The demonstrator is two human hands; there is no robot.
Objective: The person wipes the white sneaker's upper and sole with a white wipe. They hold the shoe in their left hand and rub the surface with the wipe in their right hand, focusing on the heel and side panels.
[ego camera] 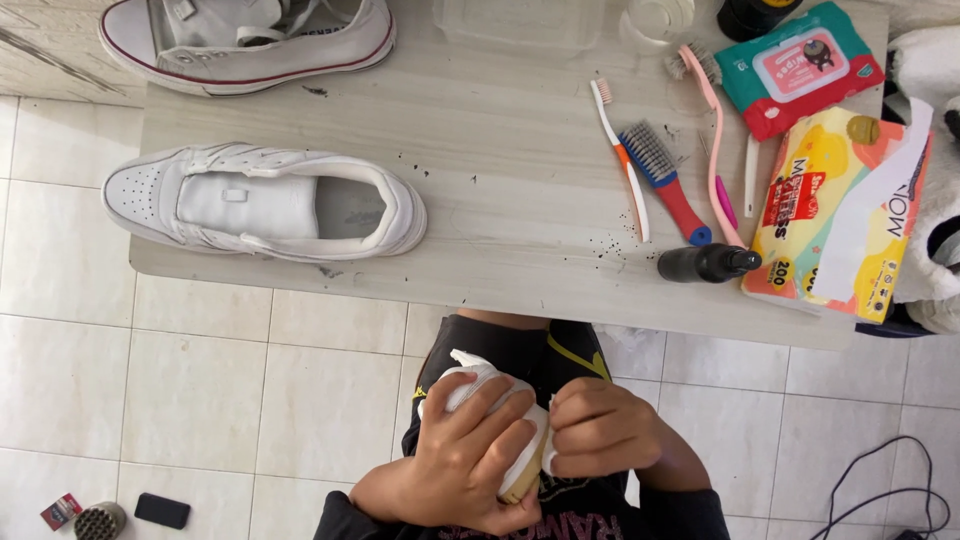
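The fingers [490, 415] of the left hand [455, 455] wrap over a white shoe [500, 420] held against the person's lap, below the table's near edge. The right hand [600, 425] is clenched at the shoe's side, fingers curled tight, pinching what may be a white cloth or part of the shoe; the view is too crowded to tell which. A tan sole edge shows beneath the left palm.

Up on the table [500, 150], a second white sneaker [265, 200] lies on its sole at the left, toe pointing left and overhanging the edge. A white canvas sneaker with a red stripe [245, 40] sits at the far left corner, well apart from the hands. To the right lie a white and orange toothbrush [620, 160], a blue and red brush [665, 180] just beside it, and a pink brush [712, 140]. A small black bottle [705, 263] lies on its side near the table's front edge, touching a yellow pack of tissues [835, 215]. A green and red pack of wipes [795, 65] rests behind it. Dark crumbs speckle the tabletop.

On the tiled floor [200, 380] at lower left are a black phone [162, 510] and a round metal object [98, 520]; a black cable [880, 490] loops at lower right.
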